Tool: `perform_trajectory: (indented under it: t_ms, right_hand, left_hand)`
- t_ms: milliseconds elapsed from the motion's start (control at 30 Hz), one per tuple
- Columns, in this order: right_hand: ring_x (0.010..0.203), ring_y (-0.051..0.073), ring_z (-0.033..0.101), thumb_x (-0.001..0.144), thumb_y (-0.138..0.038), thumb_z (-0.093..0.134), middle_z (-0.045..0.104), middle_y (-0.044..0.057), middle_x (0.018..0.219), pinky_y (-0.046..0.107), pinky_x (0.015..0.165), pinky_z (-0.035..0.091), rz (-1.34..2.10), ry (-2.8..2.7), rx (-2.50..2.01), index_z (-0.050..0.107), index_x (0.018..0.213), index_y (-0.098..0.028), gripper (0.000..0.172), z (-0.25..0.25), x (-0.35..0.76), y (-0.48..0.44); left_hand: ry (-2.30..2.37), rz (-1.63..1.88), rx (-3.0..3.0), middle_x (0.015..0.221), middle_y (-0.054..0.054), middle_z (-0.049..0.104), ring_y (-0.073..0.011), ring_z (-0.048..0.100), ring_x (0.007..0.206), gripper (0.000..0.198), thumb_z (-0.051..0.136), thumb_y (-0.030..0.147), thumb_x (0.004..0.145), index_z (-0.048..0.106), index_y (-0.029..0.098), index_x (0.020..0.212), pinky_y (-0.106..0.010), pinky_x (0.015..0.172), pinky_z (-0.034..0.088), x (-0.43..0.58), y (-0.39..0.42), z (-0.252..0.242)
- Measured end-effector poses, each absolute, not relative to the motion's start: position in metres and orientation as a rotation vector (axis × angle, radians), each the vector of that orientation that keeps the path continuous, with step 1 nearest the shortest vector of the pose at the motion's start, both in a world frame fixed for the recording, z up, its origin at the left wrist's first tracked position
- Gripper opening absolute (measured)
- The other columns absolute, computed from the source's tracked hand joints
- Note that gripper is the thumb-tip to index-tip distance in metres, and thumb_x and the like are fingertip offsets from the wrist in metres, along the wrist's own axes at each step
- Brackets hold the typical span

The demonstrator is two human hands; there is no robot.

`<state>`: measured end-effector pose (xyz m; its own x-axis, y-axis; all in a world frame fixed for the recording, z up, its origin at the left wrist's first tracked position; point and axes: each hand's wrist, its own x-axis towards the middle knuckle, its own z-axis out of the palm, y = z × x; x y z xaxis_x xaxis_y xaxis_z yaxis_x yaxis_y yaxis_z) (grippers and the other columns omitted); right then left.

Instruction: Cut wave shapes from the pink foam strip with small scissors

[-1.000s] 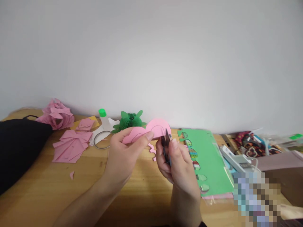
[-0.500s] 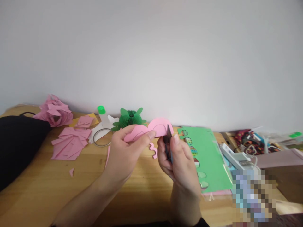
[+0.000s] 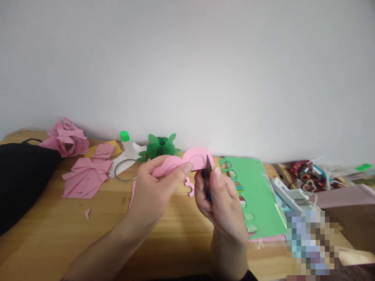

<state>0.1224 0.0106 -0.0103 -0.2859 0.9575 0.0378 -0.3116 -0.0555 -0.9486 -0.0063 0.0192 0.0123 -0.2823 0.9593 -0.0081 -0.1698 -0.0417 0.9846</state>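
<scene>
My left hand [image 3: 152, 191] pinches a pink paper piece [image 3: 187, 159] with rounded lobes, held above the wooden table [image 3: 58, 238]. A pencil arc is drawn on its right lobe. My right hand [image 3: 222, 203] grips small dark scissors [image 3: 207, 173], with the blades pointing up into the lower edge of the pink paper. A small curly pink offcut [image 3: 190, 186] lies on the table just under the hands.
Pink paper scraps [image 3: 84, 175] and a crumpled pink heap [image 3: 66, 136] lie at left beside a black bag [image 3: 20, 175]. A green-capped glue bottle [image 3: 126, 143], a wire ring [image 3: 124, 170] and a green paper ornament [image 3: 159, 146] stand behind. Green cut sheets [image 3: 258, 195] and a cluttered pile [image 3: 310, 179] lie right.
The scissors have moved slightly along the pink paper's edge and the hands sit a little higher in view. The camera shifted a bit; nothing was picked up or let go.
</scene>
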Motion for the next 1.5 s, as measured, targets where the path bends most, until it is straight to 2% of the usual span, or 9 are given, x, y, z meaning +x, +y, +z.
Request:
perform_trajectory:
  t_ms: [333,633,767,1167,1367,1500]
  right_hand:
    - [0.034,0.003,0.016,0.098,-0.052,0.043,0.03,-0.011,0.044,0.014,0.032,0.015,1.547,-1.17,-0.844,0.05,0.073,-0.019,0.042,-0.01,0.122,0.01]
    - [0.034,0.003,0.016,0.098,-0.052,0.043,0.031,-0.011,0.043,0.014,0.032,0.015,1.538,-1.176,-0.847,0.05,0.072,-0.019,0.042,-0.01,0.121,0.01]
    - [0.034,0.003,0.017,0.099,-0.052,0.042,0.031,-0.011,0.043,0.014,0.032,0.015,1.541,-1.176,-0.837,0.05,0.072,-0.019,0.043,-0.011,0.121,0.011]
    - [0.034,0.004,0.017,0.097,-0.053,0.045,0.033,-0.01,0.043,0.015,0.032,0.014,1.526,-1.191,-0.83,0.049,0.071,-0.019,0.043,-0.009,0.121,0.011]
    - [0.035,0.005,0.017,0.097,-0.053,0.044,0.033,-0.01,0.042,0.017,0.032,0.014,1.499,-1.213,-0.861,0.049,0.07,-0.019,0.043,-0.009,0.121,0.011]
    - [0.034,0.005,0.016,0.097,-0.054,0.043,0.032,-0.01,0.042,0.018,0.032,0.014,1.495,-1.224,-0.872,0.049,0.07,-0.02,0.044,-0.009,0.12,0.009]
  left_hand:
    - [1.182,1.512,0.913,0.044,0.008,0.045,-0.0067,0.039,0.043,0.025,0.072,0.024,0.067,0.055,0.02,0.049,-0.019,0.045,0.038,-0.006,0.02,0.011]
    - [1.287,1.485,0.915,0.043,0.008,0.032,-0.0094,0.042,0.045,0.032,0.07,0.028,0.068,0.047,0.021,0.047,-0.022,0.05,0.043,-0.005,0.016,0.017]
    - [1.316,1.48,0.891,0.043,0.008,0.033,-0.0087,0.04,0.044,0.029,0.068,0.027,0.068,0.049,0.021,0.048,-0.021,0.049,0.042,-0.003,0.016,0.018]
    - [1.265,1.435,0.815,0.04,0.008,0.034,-0.0109,0.053,0.049,0.032,0.071,0.024,0.066,0.046,0.021,0.047,-0.019,0.05,0.049,-0.005,0.016,0.021]
    - [1.209,1.432,0.835,0.049,0.006,0.052,-0.0089,0.051,0.046,0.025,0.069,0.022,0.071,0.054,0.02,0.051,-0.019,0.047,0.048,-0.004,0.016,0.024]
    - [1.216,1.418,0.814,0.049,0.005,0.054,-0.0109,0.055,0.049,0.028,0.072,0.023,0.069,0.052,0.02,0.049,-0.019,0.042,0.046,-0.005,0.015,0.024]
